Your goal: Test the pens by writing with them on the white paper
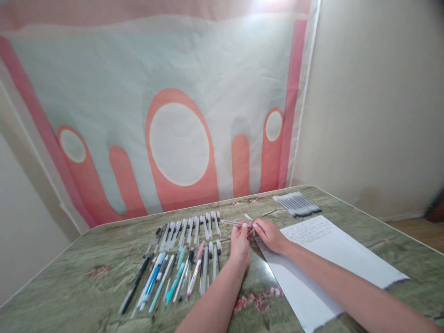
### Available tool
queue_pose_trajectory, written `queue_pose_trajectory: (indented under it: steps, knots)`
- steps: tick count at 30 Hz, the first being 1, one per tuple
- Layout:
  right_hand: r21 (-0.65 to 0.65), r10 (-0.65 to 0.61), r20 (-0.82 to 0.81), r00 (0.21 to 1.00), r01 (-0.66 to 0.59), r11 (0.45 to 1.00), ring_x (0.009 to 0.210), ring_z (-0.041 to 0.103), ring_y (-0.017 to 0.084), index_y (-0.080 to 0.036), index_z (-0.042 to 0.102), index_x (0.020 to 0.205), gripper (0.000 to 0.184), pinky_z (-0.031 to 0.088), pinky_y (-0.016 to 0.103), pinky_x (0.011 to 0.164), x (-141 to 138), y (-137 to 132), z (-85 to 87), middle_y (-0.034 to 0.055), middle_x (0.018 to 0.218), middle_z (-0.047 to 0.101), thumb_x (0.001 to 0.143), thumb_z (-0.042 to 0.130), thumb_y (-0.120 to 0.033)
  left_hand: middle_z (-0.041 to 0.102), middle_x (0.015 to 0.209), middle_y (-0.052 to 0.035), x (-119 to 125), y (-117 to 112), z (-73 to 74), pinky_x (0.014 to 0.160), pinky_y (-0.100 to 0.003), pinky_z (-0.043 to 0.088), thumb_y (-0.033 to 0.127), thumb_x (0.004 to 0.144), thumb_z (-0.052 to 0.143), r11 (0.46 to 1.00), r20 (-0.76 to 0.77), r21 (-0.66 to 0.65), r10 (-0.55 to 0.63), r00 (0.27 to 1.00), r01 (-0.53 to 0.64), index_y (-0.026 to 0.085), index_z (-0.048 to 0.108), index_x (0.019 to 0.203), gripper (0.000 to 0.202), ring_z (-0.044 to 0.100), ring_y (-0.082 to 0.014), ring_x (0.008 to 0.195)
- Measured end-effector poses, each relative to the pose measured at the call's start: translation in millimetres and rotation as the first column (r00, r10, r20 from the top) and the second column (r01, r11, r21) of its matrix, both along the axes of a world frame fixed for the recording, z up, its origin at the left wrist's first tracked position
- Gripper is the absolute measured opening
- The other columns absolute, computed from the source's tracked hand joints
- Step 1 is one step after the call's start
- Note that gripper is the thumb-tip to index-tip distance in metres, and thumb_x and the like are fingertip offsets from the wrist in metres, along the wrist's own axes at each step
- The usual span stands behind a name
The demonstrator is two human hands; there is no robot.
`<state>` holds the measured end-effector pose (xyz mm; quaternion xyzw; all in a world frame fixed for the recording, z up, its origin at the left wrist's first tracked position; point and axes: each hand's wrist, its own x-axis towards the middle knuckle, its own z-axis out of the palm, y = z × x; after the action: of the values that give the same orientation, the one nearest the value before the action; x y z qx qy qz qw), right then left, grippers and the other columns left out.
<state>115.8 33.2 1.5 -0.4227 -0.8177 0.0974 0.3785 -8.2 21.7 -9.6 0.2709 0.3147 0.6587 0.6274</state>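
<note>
Near the middle of the table my left hand [240, 245] pinches a slim, pale pen [229, 222], which points to the left. At its right end, the fingers of my right hand [268, 235] are closed on the same pen. The two hands nearly meet, and fine details between the fingertips are blurred. Just beyond them lies a small whitish piece [248, 217], perhaps a cap. My right wrist is over the upper left part of a white sheet of paper [333, 259] with lines of handwriting at its top.
Left of my hands lies a row of clear pen parts with black pieces [190, 230]. Nearer me is a row of mixed pens [176, 277]. A bundle of grey pens or refills [297, 204] lies at the back right. A printed cloth [222, 69] hangs behind the table [86, 296].
</note>
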Motion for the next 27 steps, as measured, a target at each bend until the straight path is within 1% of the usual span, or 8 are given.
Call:
queue_pose_trajectory:
  steps: [5, 8, 15, 21, 24, 27]
  knots:
    - [-0.098, -0.017, -0.040, 0.999, 0.013, 0.995, 0.058, 0.050, 0.013, -0.020, 0.045, 0.070, 0.033, 0.036, 0.024, 0.057, 1.3, 4.9, -4.9, -0.0002, 0.062, 0.053, 0.091, 0.025, -0.035, 0.063, 0.084, -0.0036, 0.2, -2.2, 3.5, 0.069, -0.025, 0.040, 0.033, 0.067, 0.065, 0.999, -0.055, 0.031, -0.042, 0.998, 0.044, 0.017, 0.047, 0.090, 0.033, 0.057, -0.0120, 0.073]
    - [-0.120, -0.031, -0.070, 0.997, 0.022, 0.993, 0.057, 0.050, 0.013, -0.020, 0.044, 0.068, 0.035, 0.036, 0.023, 0.057, 2.9, 6.2, -4.9, -0.0008, 0.060, 0.053, 0.091, 0.023, -0.036, 0.063, 0.088, -0.0050, 0.9, -3.7, 4.5, 0.069, -0.025, 0.040, 0.034, 0.067, 0.065, 0.997, -0.089, 0.042, -0.060, 0.994, 0.064, 0.017, 0.047, 0.093, 0.036, 0.057, -0.0120, 0.074]
    - [-0.056, -0.013, -0.041, 0.999, 0.011, 0.998, 0.064, 0.052, 0.014, -0.019, 0.048, 0.074, 0.031, 0.036, 0.024, 0.061, 2.4, 0.4, 0.8, 0.0011, 0.067, 0.056, 0.090, 0.027, -0.036, 0.062, 0.088, -0.0047, 1.6, -3.2, 2.6, 0.069, -0.025, 0.040, 0.038, 0.066, 0.064, 0.999, -0.090, 0.040, -0.023, 0.996, 0.027, 0.017, 0.047, 0.091, 0.037, 0.057, -0.0126, 0.077]
    - [-0.013, -0.036, 0.007, 0.999, 0.036, 0.999, 0.059, 0.050, 0.013, -0.020, 0.047, 0.071, 0.033, 0.034, 0.023, 0.057, 0.9, 0.0, -0.1, 0.0006, 0.064, 0.054, 0.091, 0.026, -0.035, 0.061, 0.085, -0.0036, 1.0, -3.7, 5.4, 0.066, -0.024, 0.039, 0.039, 0.065, 0.065, 1.000, -0.113, 0.025, -0.007, 0.994, 0.010, 0.017, 0.047, 0.088, 0.036, 0.056, -0.0112, 0.072]
    - [-0.015, -0.036, 0.008, 0.999, 0.036, 0.999, 0.058, 0.050, 0.013, -0.020, 0.047, 0.070, 0.033, 0.033, 0.023, 0.056, 0.6, -0.2, 0.0, -0.0001, 0.062, 0.053, 0.091, 0.026, -0.035, 0.059, 0.083, -0.0019, 0.9, -4.5, 5.7, 0.065, -0.022, 0.039, 0.035, 0.066, 0.064, 0.999, -0.098, 0.030, -0.014, 0.995, 0.017, 0.017, 0.047, 0.089, 0.033, 0.054, -0.0092, 0.070]
    - [-0.015, -0.032, 0.024, 0.999, 0.033, 0.999, 0.058, 0.050, 0.013, -0.020, 0.046, 0.068, 0.033, 0.033, 0.022, 0.055, 0.3, -1.9, 1.3, -0.0006, 0.060, 0.052, 0.091, 0.027, -0.034, 0.058, 0.081, -0.0001, 1.5, -5.3, 5.6, 0.063, -0.021, 0.039, 0.036, 0.066, 0.064, 1.000, -0.099, 0.005, -0.010, 0.995, 0.011, 0.018, 0.048, 0.090, 0.034, 0.052, -0.0081, 0.066]
